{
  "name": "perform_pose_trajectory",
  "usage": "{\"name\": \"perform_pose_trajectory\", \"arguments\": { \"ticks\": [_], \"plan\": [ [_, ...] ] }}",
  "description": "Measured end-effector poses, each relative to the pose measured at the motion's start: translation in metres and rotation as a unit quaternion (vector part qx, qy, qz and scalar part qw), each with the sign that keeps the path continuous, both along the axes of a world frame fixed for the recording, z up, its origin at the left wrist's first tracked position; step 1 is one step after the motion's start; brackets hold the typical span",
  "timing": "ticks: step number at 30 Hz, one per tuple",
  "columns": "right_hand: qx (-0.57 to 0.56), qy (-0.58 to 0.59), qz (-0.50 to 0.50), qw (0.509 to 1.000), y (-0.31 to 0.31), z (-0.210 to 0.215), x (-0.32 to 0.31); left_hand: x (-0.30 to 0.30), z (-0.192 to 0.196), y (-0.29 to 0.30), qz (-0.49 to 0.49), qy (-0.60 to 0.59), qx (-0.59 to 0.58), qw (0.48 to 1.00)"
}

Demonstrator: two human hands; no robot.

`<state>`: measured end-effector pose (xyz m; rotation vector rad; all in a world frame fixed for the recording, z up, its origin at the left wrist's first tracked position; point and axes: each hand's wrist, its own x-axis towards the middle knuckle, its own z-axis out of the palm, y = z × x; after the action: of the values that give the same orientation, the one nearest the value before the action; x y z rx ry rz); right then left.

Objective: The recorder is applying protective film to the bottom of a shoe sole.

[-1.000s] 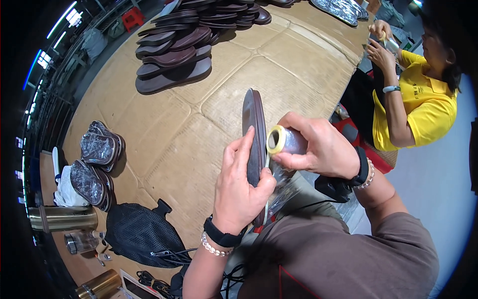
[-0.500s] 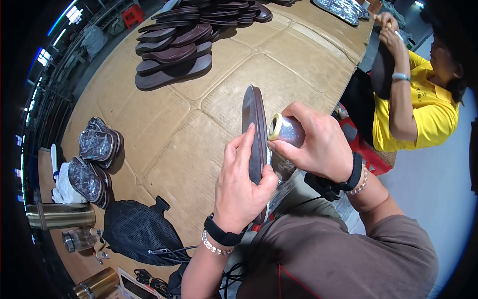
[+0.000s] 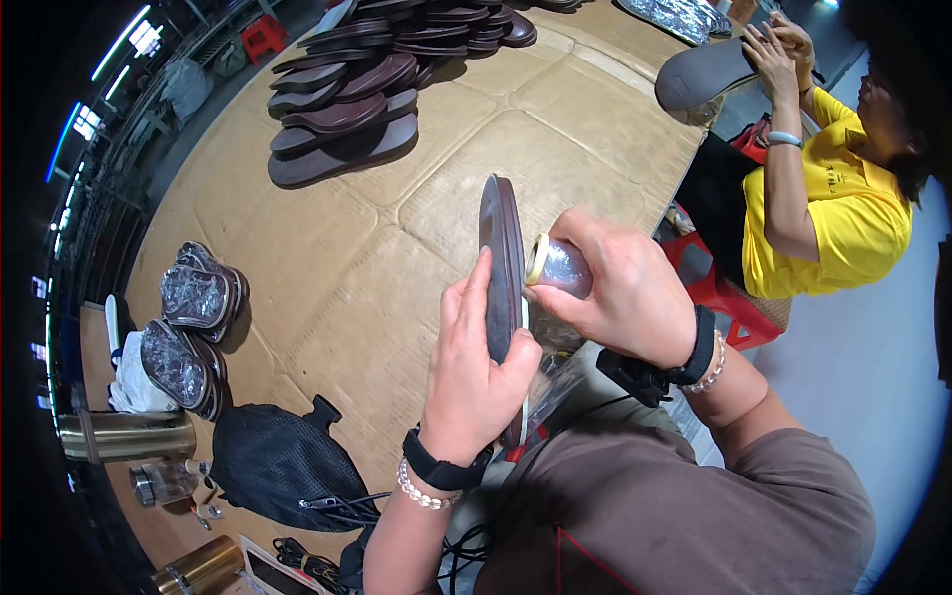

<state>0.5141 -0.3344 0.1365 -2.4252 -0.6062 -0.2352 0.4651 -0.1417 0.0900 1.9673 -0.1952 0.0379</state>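
Upright before me stands a dark brown shoe sole (image 3: 508, 258), seen nearly edge-on. My left hand (image 3: 471, 367) grips its lower half, thumb on the near edge and fingers along the left face. In my right hand (image 3: 630, 288) is a small shiny clear roll (image 3: 564, 270) with a pale yellow ring at its open end. That ring faces the sole's right side, very close to it; I cannot tell whether they touch. Some clear plastic film (image 3: 555, 382) shows below, beside the sole's lower part.
Stacked brown soles (image 3: 347, 144) lie at the far left of the cardboard-covered table (image 3: 327, 288). Plastic-wrapped soles (image 3: 203, 288), a black mesh bag (image 3: 283, 461) and a metal flask (image 3: 129, 436) stand at left. A co-worker in yellow (image 3: 828, 208) holds a sole (image 3: 702, 74) at right.
My right hand and the roll have shifted slightly left, nearer the sole. The sole in my left hand sits a little further left. The co-worker's sole has swung out over the table's edge.
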Motion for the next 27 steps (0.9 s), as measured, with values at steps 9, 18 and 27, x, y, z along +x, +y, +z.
{"name": "perform_pose_trajectory", "arguments": {
  "ticks": [9,18,27],
  "plan": [
    [-0.017,0.033,0.066,0.997,-0.010,0.002,0.007,0.014,0.006,-0.005,0.029,0.056,0.004,0.998],
    [0.005,0.076,0.145,0.987,-0.015,0.005,0.033,0.013,0.009,0.003,0.020,0.047,0.028,0.998],
    [0.051,-0.004,0.046,0.998,-0.011,-0.009,0.034,0.010,0.010,0.000,0.014,0.037,0.035,0.999]
  ]
}}
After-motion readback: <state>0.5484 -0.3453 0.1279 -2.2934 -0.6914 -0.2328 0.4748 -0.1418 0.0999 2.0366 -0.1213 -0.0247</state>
